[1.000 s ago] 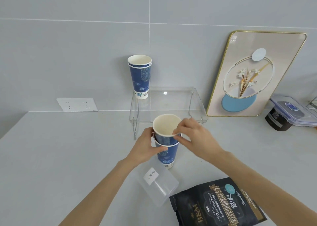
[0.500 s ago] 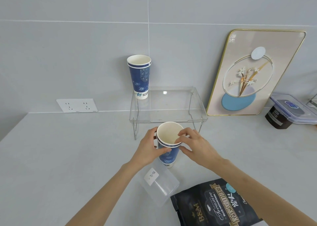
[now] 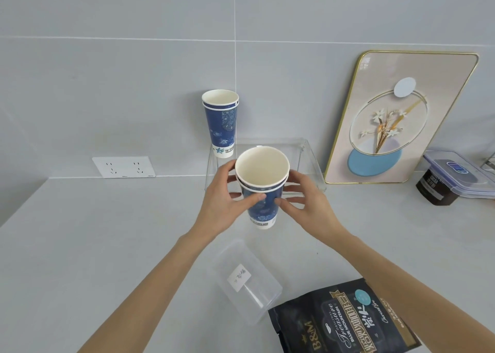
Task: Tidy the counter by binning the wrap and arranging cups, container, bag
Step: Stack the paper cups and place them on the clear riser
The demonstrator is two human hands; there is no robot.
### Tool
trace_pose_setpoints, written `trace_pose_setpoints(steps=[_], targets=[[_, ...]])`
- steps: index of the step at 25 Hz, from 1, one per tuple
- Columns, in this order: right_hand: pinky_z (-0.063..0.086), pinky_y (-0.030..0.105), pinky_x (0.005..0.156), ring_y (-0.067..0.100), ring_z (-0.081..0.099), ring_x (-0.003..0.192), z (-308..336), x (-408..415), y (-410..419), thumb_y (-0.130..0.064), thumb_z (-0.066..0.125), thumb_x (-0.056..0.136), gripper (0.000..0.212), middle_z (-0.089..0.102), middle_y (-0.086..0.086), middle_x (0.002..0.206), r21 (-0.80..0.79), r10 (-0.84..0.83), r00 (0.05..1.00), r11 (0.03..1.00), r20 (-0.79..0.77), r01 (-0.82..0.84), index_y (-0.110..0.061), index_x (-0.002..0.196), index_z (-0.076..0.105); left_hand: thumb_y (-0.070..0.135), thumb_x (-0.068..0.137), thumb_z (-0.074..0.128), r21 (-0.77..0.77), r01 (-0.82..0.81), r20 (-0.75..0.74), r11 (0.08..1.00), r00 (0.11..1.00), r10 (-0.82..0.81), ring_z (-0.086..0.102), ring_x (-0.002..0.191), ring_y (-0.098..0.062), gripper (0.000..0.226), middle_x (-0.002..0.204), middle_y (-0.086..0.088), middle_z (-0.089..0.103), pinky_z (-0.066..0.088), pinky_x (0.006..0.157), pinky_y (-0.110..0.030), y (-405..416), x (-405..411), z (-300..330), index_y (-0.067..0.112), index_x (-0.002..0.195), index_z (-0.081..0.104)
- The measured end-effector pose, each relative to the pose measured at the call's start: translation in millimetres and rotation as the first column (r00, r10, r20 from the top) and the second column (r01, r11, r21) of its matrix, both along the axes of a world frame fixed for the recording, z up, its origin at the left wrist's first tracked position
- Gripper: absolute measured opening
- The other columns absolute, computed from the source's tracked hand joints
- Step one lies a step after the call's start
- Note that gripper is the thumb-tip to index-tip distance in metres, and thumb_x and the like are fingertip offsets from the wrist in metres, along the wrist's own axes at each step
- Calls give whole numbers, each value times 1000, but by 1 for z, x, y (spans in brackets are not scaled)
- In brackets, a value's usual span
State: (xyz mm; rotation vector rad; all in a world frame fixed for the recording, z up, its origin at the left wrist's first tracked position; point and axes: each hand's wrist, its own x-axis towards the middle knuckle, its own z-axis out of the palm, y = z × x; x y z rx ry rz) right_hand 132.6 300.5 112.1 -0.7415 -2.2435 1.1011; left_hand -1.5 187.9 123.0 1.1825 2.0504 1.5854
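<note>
Two nested blue paper cups [image 3: 262,192] are held above the counter in front of a clear acrylic shelf [image 3: 308,152]. My left hand [image 3: 225,202] wraps the stack from the left; my right hand [image 3: 305,205] grips it from the right. Another nested pair of blue cups [image 3: 221,123] stands on the shelf's left end. A clear plastic container [image 3: 246,277] with a white label lies on its side near me. A black coffee bag [image 3: 345,320] lies flat at the lower right. No wrap is in view.
A gold-framed picture [image 3: 401,117] leans on the tiled wall. A lidded box holding a dark tub [image 3: 455,177] sits at the far right. A white wall socket [image 3: 123,167] is at the counter's back left.
The top cup has been pushed down into the lower one, and both hands have lifted the nested stack off the counter toward the shelf.
</note>
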Motion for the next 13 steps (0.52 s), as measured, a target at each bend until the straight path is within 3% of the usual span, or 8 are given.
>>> trace_pose_setpoints(steps=[5, 8, 11, 13], targets=[[49, 26, 86, 9, 51, 101, 21, -26, 2, -12, 65, 80, 54, 53, 7, 127, 44, 50, 999, 998, -18, -49, -11, 128, 41, 13, 69, 75, 41, -30, -31, 999, 999, 31, 50, 99, 0, 68, 118, 10, 48, 48, 67, -2, 3, -19, 21, 18, 127, 40], [49, 27, 87, 9, 52, 101, 28, -46, 7, -13, 64, 81, 52, 54, 7, 128, 33, 62, 997, 998, -34, -61, -10, 128, 41, 14, 71, 74, 44, -64, -65, 997, 996, 66, 47, 106, -6, 69, 129, 0, 49, 50, 68, -4, 7, -35, 30, 16, 129, 38], [51, 33, 90, 10, 52, 102, 31, -71, 14, -13, 64, 82, 50, 55, 7, 128, -6, 70, 997, 998, -44, -70, -9, 127, 42, 14, 72, 72, 46, -94, -78, 995, 992, 97, 48, 111, -10, 67, 134, -2, 49, 51, 77, -15, 14, -52, 37, 15, 130, 38], [51, 34, 91, 14, 54, 105, 31, -88, 18, -13, 63, 82, 48, 56, 7, 127, -20, 63, 997, 998, -39, -64, -8, 125, 43, 14, 73, 72, 44, -115, -68, 992, 991, 118, 49, 113, -12, 66, 135, 0, 48, 48, 75, -9, 18, -64, 37, 16, 130, 38]])
